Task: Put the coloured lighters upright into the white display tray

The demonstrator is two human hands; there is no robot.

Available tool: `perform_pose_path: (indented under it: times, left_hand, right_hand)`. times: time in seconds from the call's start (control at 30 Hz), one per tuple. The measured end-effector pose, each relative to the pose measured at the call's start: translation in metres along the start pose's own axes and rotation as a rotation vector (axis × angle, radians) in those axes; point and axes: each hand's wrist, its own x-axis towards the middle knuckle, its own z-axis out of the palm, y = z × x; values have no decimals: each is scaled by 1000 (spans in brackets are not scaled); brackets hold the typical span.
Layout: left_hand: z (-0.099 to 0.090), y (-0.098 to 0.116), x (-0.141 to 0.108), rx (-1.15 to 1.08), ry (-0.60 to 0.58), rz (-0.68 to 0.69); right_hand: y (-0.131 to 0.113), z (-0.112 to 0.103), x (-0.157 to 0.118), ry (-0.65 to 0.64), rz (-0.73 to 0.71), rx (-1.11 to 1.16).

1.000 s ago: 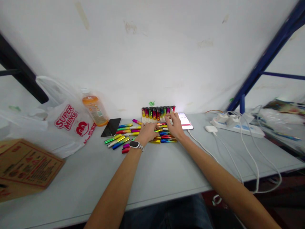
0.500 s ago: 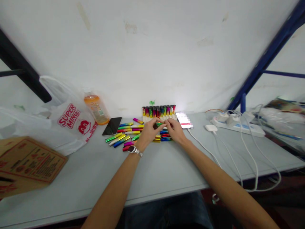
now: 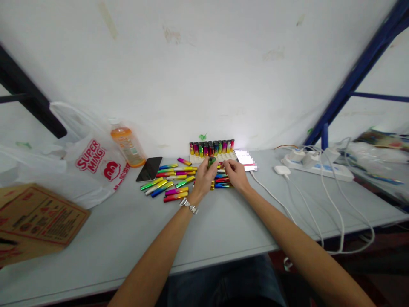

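Note:
My left hand (image 3: 203, 180) is closed around a lighter (image 3: 211, 161), its dark top and a bit of green showing above the thumb. Beside it, my right hand (image 3: 236, 174) has its fingers pinched together; whatever lies between them is too small to make out. Just beyond both hands, several shiny two-coloured lighters (image 3: 211, 149) with dark tops stand upright in a white tray (image 3: 198, 159). Loose metallic sleeves (image 3: 177, 192) in red, yellow, green, blue and purple lie left of my left hand. More sleeves (image 3: 223, 181) lie between my hands, partly hidden.
A black phone (image 3: 149, 169) and an orange drink bottle (image 3: 128, 145) are at left, near a white plastic bag (image 3: 96, 166) and a cardboard box (image 3: 41, 221). A lit phone (image 3: 245, 159) on a cable lies right, with a charger (image 3: 282, 170) and power strip (image 3: 319, 167) farther over.
My hands have drawn apart from their joint hold. My left hand has turned, bringing the lighter upright, while my right hand has shifted only slightly.

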Motion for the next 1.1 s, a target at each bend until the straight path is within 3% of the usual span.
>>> perform_pose_path:
  times: [0.13, 0.43, 0.7, 1.1]
  left_hand:
    - [2, 4, 2, -169, 24, -99]
    - [9, 10, 6, -156, 220, -242]
    - [5, 7, 3, -297, 48, -260]
    - [10, 5, 5, -153, 162, -191]
  right_hand:
    - [0, 3, -1, -23, 3, 40]
    - [0, 5, -3, -60, 37, 22]
    - [1, 7, -3, -69, 36, 26]
    - [-2, 7, -4, -80, 8, 49]
